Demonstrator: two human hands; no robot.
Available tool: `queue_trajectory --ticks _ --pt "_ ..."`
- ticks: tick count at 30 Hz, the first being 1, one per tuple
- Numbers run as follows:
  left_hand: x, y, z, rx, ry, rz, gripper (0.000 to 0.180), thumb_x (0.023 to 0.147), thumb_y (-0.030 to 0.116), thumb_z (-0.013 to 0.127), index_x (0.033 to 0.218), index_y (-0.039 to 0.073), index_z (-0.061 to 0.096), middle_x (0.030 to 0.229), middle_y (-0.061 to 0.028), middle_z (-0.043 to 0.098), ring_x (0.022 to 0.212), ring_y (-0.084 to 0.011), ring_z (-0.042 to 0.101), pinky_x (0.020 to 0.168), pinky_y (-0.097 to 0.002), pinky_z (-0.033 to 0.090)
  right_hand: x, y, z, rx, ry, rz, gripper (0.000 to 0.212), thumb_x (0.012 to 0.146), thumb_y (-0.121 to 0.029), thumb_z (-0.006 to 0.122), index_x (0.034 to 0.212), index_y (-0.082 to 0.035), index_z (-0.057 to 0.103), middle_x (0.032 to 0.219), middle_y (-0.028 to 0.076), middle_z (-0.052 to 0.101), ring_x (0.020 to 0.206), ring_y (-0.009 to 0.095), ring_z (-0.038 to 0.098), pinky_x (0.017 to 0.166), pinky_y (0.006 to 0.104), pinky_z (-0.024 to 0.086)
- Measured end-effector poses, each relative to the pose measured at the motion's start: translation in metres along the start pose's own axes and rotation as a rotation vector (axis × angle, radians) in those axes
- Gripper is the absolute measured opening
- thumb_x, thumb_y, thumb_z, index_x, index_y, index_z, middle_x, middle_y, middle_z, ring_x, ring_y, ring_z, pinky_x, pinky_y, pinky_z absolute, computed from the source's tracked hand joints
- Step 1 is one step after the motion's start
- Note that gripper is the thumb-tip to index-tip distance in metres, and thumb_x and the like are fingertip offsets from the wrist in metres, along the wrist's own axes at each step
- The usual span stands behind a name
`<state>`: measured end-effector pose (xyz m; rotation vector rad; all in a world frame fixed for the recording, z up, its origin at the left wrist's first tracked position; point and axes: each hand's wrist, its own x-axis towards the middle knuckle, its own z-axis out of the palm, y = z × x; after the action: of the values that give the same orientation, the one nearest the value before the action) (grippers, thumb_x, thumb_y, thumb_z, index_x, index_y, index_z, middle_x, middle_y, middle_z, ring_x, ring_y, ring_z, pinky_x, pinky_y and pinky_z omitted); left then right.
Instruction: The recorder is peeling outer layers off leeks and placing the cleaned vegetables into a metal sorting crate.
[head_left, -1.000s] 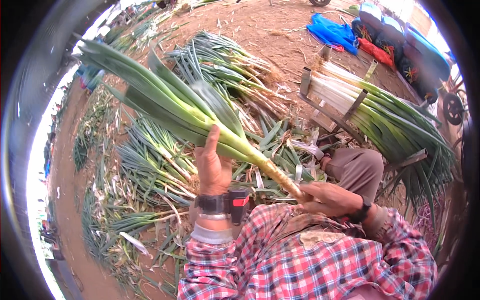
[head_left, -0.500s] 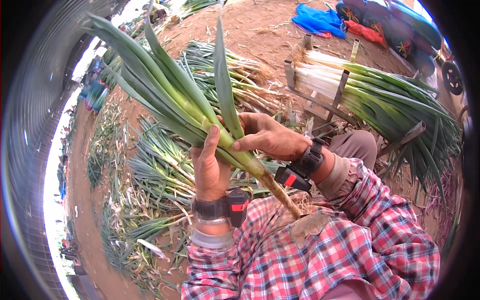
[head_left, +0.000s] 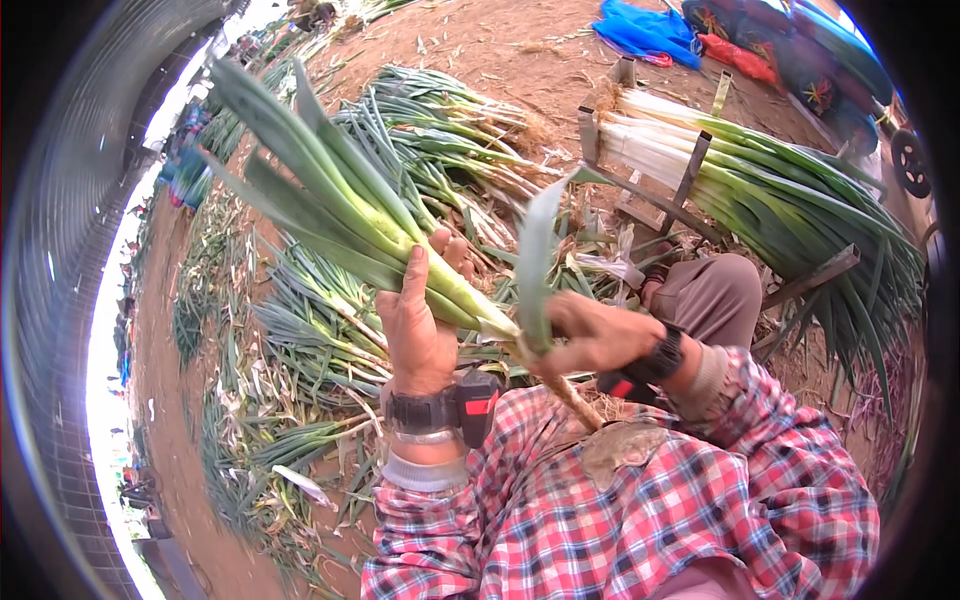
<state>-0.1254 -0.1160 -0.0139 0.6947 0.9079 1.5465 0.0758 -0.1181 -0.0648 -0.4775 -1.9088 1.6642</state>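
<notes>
The shirt [head_left: 660, 520] was checked in red, white and navy; the leek [head_left: 468, 306] was shaded from green to tan.

Brown dirt ground [head_left: 510, 45] carries everything, bare toward 12 o'clock and along a strip at 9 o'clock; a heap of leeks [head_left: 450, 135] lies on it at 12 o'clock, the roots pointing toward 2; a second heap of leeks [head_left: 320, 310] lies at 9 o'clock, among scattered leaf scraps [head_left: 235, 400]; a smaller green bunch [head_left: 300, 445] sits near 8, a pale strip [head_left: 303, 485] just beside it; a metal rack [head_left: 688, 182] stands at 2 o'clock; a crumpled blue sheet [head_left: 650, 32] lies at 1.
</notes>
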Motion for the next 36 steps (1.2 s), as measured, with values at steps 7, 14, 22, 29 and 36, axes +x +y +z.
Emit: queue_trajectory --ticks 7,14,22,29,36 --pt "0.001 0.002 -0.017 0.058 0.004 0.057 0.035 0.097 0.017 0.057 0.128 0.003 0.048 0.116 -0.0152 0.063 0.101 -0.0254 0.063 0.084 -0.0411 0.054 -0.117 0.103 -0.020 -0.883 -0.182 0.594 0.042 0.078 -0.036 0.070 0.093 0.003 0.064 0.088 0.020 0.065 0.084 0.036 0.064 0.073 0.0443 0.051" --pt "-0.013 0.007 0.003 0.007 -0.225 0.037 0.073 0.098 0.062 0.029 0.143 0.005 0.034 0.133 -0.0155 0.051 0.119 -0.0282 0.052 0.096 -0.0395 0.046 0.039 -0.039 0.006 -0.338 0.436 -0.264 0.043 0.074 -0.012 0.079 0.111 -0.005 0.056 0.105 0.010 0.055 0.087 0.020 0.058 0.078 0.0315 0.050" --pt "-0.020 -0.004 0.008 -0.363 -0.146 -0.109 0.046 0.104 0.040 0.034 0.136 0.008 0.043 0.127 -0.0102 0.054 0.117 -0.0248 0.051 0.100 -0.0411 0.043 0.044 -0.038 0.026 -0.524 0.605 -0.237 0.039 0.070 -0.011 0.078 0.100 -0.003 0.054 0.085 0.011 0.053 0.076 0.023 0.056 0.066 0.0341 0.047" --pt "-0.017 0.013 0.013 0.082 -0.187 0.023 0.035 0.091 0.016 0.067 0.122 0.007 0.054 0.103 -0.0036 0.061 0.097 -0.0160 0.059 0.084 -0.0323 0.050 0.049 -0.025 0.002 0.028 0.305 0.018 0.042 0.069 -0.013 0.076 0.103 0.002 0.056 0.090 0.011 0.063 0.086 0.018 0.060 0.078 0.0300 0.047" --pt "-0.021 0.018 0.016 0.200 -0.242 0.037 0.037 0.089 0.017 0.070 0.121 0.003 0.056 0.109 -0.0026 0.062 0.099 -0.0131 0.058 0.089 -0.0310 0.046 0.048 -0.036 0.000 0.265 0.069 -0.006 0.038 0.073 -0.010 0.074 0.106 0.003 0.061 0.096 0.005 0.065 0.088 0.011 0.058 0.080 0.0269 0.046"
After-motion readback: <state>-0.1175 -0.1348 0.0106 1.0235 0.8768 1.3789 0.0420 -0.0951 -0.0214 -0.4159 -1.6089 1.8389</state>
